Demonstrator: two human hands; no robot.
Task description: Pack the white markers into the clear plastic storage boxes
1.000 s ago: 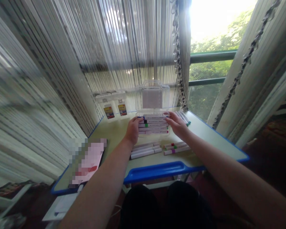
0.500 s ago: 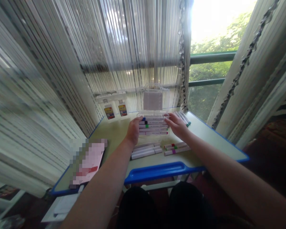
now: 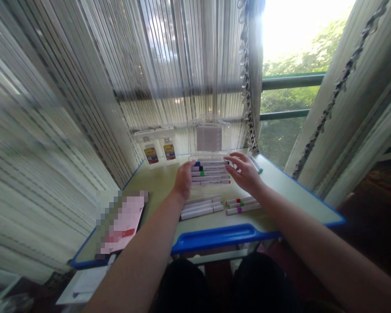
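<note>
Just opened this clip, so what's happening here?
A person at a table has both hands at an open clear case, its lid raised behind. The left hand is at the left ends of a row of markers; the right hand is by their right ends. Whether either grips one is hard to tell. More markers lie on the table nearer the person, and a few beyond the right hand.

White markers (image 3: 202, 211), blue-edged table (image 3: 159, 191)

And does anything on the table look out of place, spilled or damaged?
No spill or damage shows. Only the pink item on the table, far left, looks odd: coarse square blocks blur much of it.
</note>
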